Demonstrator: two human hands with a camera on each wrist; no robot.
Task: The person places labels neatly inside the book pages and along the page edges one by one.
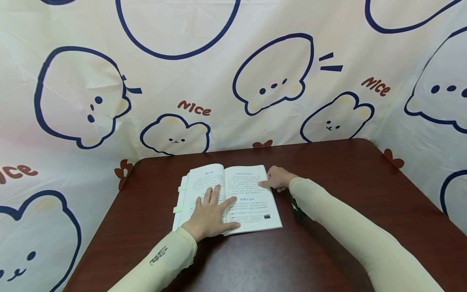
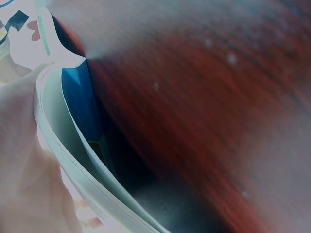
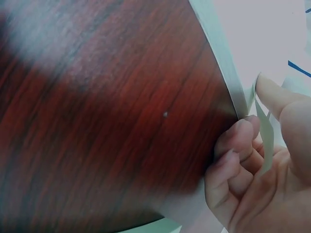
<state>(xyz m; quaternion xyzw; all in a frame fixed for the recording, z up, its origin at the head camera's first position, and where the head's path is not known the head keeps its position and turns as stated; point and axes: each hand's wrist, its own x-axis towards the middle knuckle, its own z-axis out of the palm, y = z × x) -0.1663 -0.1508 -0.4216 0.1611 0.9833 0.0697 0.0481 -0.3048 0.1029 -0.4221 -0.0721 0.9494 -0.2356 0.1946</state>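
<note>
An open book (image 1: 248,190) with printed text lies on the table. My left hand (image 1: 209,213) rests across its middle fold with fingers spread, over the lower part of both pages. At the book's right edge, my right hand (image 1: 279,178) has its thumb on the page margin and the other fingers curled beneath. Between that thumb and the fingers, the right wrist view shows a thin pale green strip (image 3: 265,141), like a page tab, which the hand pinches at the edge. In the left wrist view, the book's bottom edge (image 2: 63,145) bows, with a blue inner surface showing.
Two pale green tabs (image 1: 178,209) stick out from the book's left side. The dark red-brown table (image 1: 262,263) extends around the book. A cloth with cartoon drawings (image 1: 219,81) hangs behind the table and along its sides.
</note>
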